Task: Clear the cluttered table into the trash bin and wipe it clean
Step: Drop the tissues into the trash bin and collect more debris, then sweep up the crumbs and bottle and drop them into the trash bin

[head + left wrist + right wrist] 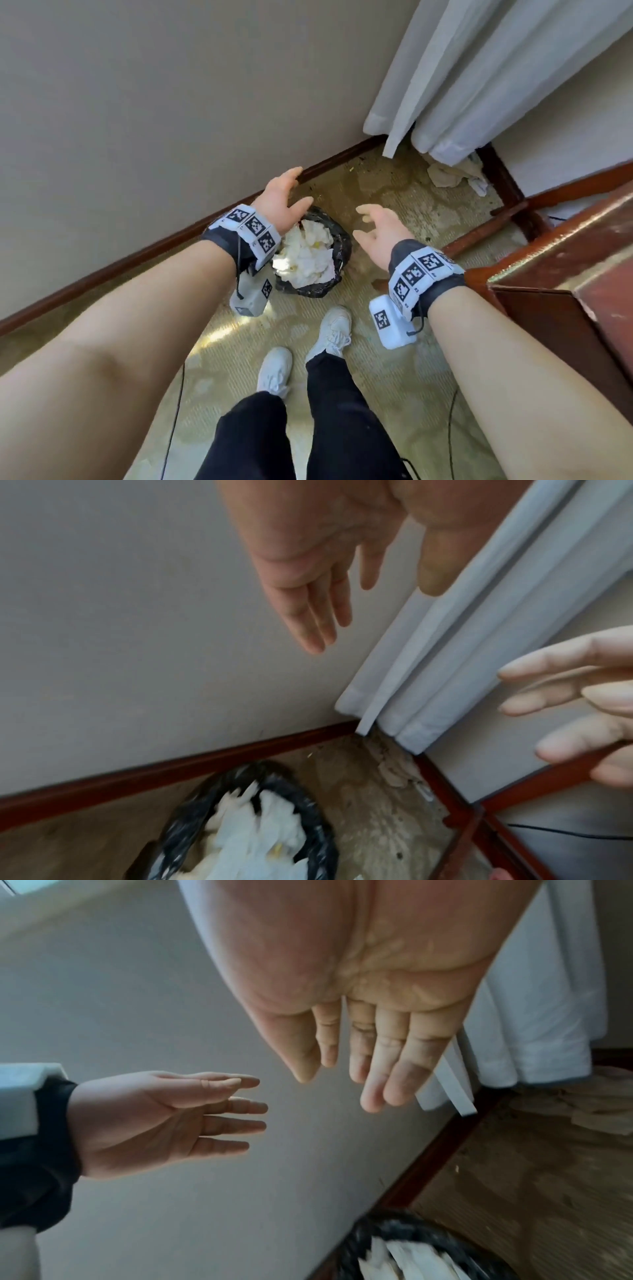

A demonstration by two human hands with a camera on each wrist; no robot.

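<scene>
Left hand (278, 198) and right hand (378, 230) spread, empty, above bin (337, 274) full of crumpled paper (308, 257); wiping apparently left.

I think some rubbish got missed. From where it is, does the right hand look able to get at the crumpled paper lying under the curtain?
Probably yes: the right hand is open and holds nothing, and bare carpet lies between it and the crumpled paper. The curtain hem hangs just over the paper and may brush the fingers.

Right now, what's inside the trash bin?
The trash bin has a black liner and is heaped to the rim with crumpled white tissues with yellowish bits. Anything beneath that heap is covered.
</scene>
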